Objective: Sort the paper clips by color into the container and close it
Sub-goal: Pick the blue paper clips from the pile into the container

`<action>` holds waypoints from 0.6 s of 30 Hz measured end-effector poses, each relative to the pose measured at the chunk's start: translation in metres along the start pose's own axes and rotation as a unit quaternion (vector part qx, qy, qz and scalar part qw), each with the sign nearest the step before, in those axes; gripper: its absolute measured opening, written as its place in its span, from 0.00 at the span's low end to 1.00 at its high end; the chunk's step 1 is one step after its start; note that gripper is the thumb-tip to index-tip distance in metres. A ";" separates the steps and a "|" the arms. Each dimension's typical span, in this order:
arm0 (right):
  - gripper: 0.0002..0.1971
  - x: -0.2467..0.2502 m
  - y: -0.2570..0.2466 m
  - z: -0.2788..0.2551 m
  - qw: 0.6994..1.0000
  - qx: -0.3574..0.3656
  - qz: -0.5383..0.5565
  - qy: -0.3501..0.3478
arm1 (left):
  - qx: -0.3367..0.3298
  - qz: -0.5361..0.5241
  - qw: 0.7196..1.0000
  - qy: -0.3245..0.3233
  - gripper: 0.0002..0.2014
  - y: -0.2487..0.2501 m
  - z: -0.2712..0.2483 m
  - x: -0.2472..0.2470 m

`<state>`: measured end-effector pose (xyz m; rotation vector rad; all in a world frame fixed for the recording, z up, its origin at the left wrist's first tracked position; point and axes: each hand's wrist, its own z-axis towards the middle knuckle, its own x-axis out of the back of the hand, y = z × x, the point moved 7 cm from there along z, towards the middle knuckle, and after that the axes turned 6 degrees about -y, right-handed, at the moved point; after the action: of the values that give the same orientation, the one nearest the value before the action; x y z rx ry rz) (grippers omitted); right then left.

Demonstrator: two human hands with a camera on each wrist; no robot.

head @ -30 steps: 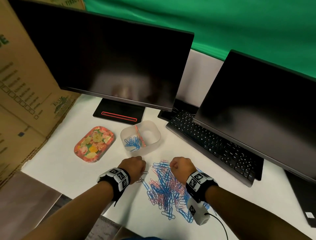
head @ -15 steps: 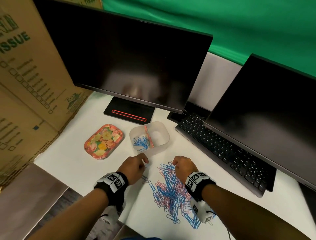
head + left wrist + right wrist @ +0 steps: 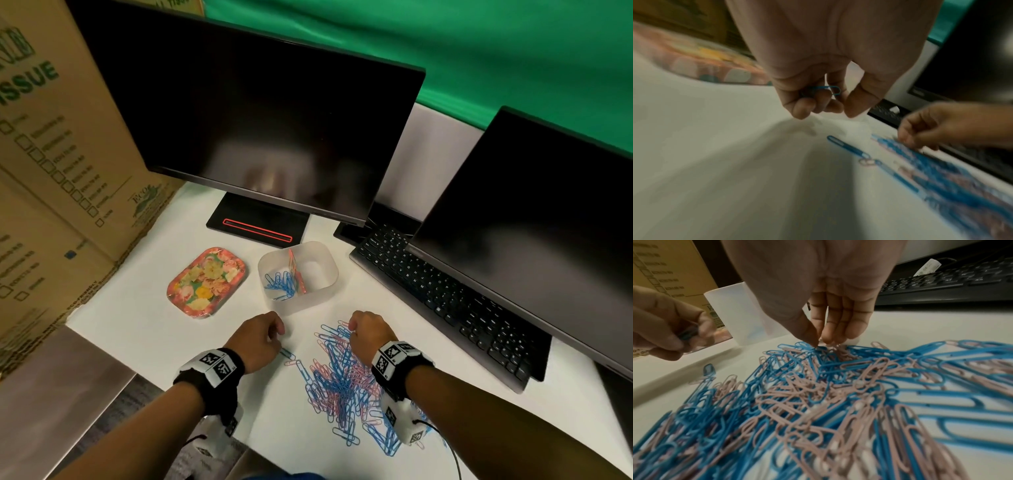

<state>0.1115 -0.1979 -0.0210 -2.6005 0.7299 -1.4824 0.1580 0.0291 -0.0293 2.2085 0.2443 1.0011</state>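
White desk point(image 3: 144, 325), wrist view: left hand point(image 3: 818, 68) pinching blue clip point(image 3: 826, 90)

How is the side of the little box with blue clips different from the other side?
The container has a divider down its middle. The left compartment holds a bunch of blue paper clips lying in a heap; the right compartment shows only bare white floor, with no clips visible. So the left looks blue and busy, the right plain. Both are open on top and look about the same size.
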 end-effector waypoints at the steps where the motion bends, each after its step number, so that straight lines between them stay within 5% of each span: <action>1: 0.13 0.000 -0.002 0.000 1.000 0.007 0.002 0.004 | -0.008 0.037 0.999 -0.014 0.11 0.002 0.001 -0.004; 7: 0.17 -0.003 -0.012 -0.002 1.000 0.022 -0.017 -0.013 | -0.026 0.197 0.979 -0.043 0.06 0.004 0.006 -0.018; 18: 0.09 0.004 0.007 -0.006 0.998 -0.018 0.042 0.031 | -0.028 0.116 0.993 -0.017 0.05 0.017 0.003 -0.012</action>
<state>0.1060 -0.2049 -0.0168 -2.5253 0.8704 -1.5448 0.1499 0.0101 -0.0267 2.2364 -0.0581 1.0800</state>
